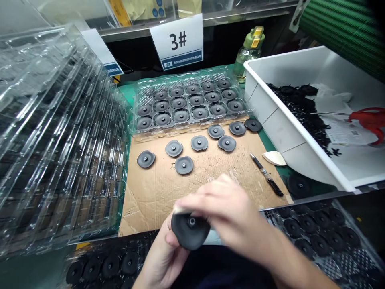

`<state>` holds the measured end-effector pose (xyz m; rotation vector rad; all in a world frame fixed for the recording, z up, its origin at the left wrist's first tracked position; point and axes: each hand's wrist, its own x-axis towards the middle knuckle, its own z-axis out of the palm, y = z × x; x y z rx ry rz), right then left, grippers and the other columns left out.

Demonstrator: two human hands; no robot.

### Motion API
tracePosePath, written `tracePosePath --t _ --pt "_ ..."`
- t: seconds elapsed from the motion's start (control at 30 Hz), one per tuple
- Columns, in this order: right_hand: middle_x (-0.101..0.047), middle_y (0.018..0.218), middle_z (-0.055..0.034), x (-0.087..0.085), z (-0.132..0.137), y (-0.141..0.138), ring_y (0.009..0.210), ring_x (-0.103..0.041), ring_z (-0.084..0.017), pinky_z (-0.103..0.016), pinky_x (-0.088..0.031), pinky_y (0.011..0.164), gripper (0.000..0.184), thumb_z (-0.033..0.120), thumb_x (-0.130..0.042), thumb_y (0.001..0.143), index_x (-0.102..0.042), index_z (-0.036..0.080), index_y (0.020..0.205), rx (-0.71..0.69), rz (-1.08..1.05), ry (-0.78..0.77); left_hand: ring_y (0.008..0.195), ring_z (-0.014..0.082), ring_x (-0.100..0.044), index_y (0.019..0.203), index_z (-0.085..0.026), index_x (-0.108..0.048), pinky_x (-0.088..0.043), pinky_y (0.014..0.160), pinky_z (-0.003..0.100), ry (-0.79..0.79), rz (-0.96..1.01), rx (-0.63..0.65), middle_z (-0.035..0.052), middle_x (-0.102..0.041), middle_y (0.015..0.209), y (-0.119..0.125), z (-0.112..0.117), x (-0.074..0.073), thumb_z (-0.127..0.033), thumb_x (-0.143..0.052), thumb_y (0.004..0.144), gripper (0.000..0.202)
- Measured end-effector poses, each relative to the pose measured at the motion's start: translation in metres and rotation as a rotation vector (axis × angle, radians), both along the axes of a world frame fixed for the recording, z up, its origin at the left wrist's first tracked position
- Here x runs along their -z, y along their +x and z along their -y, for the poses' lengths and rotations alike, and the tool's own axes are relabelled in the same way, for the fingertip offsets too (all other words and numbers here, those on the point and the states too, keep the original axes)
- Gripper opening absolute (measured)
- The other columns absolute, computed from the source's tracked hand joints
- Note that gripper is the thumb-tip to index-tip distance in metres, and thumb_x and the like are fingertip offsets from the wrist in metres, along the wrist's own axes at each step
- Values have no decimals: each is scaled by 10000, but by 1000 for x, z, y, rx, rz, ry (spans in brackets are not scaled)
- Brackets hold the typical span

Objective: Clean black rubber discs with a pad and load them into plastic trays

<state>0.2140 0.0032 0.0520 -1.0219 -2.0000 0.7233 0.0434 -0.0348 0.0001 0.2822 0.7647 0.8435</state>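
In the head view my left hand (171, 251) grips a black rounded disc part (191, 235) by its edge, with the small hub at its middle facing up. My right hand (227, 208) is slightly blurred and lies over the disc's upper edge. Its fingers are drawn together, and a small pale spot shows at their tips, too small to name. Several similar discs (184, 165) lie apart on the cardboard sheet (156, 196) beyond my hands. Behind them a clear plastic tray (192, 125) holds rows of these discs in its pockets.
Stacked clear trays (60, 160) rise at left. At right a white bin (279, 108) holds black scraps and red-handled scissors (367, 122). A pen (266, 174) and a pale wedge-shaped piece (274, 158) lie near it. A green bottle (248, 56) stands behind; filled trays (319, 228) sit below the table edge.
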Motion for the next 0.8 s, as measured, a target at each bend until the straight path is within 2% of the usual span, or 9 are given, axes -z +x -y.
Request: tracePosePath --t 0.13,0.23,0.3,0.37,0.43,0.57,0.63,0.7,0.8 --pt "-725 889 2 49 4 25 765 -642 -122 -253 -461 678 230 177 -544 901 -697 246 1058 225 56 -323 1072 235 -646 1185 -279 -643 -444 1015 328 -14 91 -63 56 -678 1215 -12 0 1 -515 -750 626 617" --pt "-733 876 -28 88 19 31 765 -659 -148 -277 -492 676 214 204 -546 899 -704 221 1042 285 106 -363 1080 226 -648 1178 -308 -648 -445 1017 319 -24 125 -83 41 -668 1239 -16 1 1 -488 -748 642 574" --pt "-728 825 -24 95 25 29 734 -653 -149 -281 -491 668 194 199 -557 890 -713 212 1005 282 134 -354 1084 229 -646 1171 -319 -650 -450 1013 317 -30 117 -81 34 -669 1234 -15 0 -2 -489 -754 626 580" --pt "-716 818 -24 80 25 24 704 -640 -140 -252 -477 600 204 209 -544 901 -705 207 1026 322 114 -351 1086 234 -643 1150 -327 -658 -449 1015 321 -41 95 -70 23 -669 1226 -10 -2 -6 -490 -773 592 593" --pt "-709 862 -29 50 22 13 677 -623 -126 -229 -452 536 223 217 -529 912 -681 199 1073 389 39 -284 1064 235 -652 1131 -321 -666 -464 998 317 -43 72 -87 16 -683 1192 -5 -3 -10 -489 -798 554 615" --pt "-713 859 -62 -3 23 -20 676 -617 -141 -285 -481 643 239 159 -481 913 -638 107 1085 295 -89 125 1052 233 -652 1104 -273 -689 -494 952 278 -68 -6 -109 28 -726 1066 -1 -1 -16 -400 -818 611 525" --pt "-704 781 -56 -11 26 -32 665 -613 -150 -297 -484 663 234 139 -442 911 -656 104 997 179 -71 166 1090 248 -635 1110 -289 -688 -481 982 302 -108 -52 -109 24 -718 1106 -2 2 -16 -381 -815 628 507" --pt "-692 744 -31 -11 26 -37 647 -606 -140 -276 -475 632 241 140 -432 909 -673 146 902 82 -37 56 1103 256 -630 1110 -308 -685 -471 1005 326 -127 -76 -134 14 -708 1147 -5 4 -15 -383 -841 582 556" --pt "-680 733 -33 -9 20 -40 630 -589 -143 -286 -450 608 249 135 -424 910 -673 138 911 101 7 12 1116 244 -622 1097 -281 -692 -483 986 296 -107 -64 -100 12 -728 1073 -6 5 -14 -347 -869 544 585"
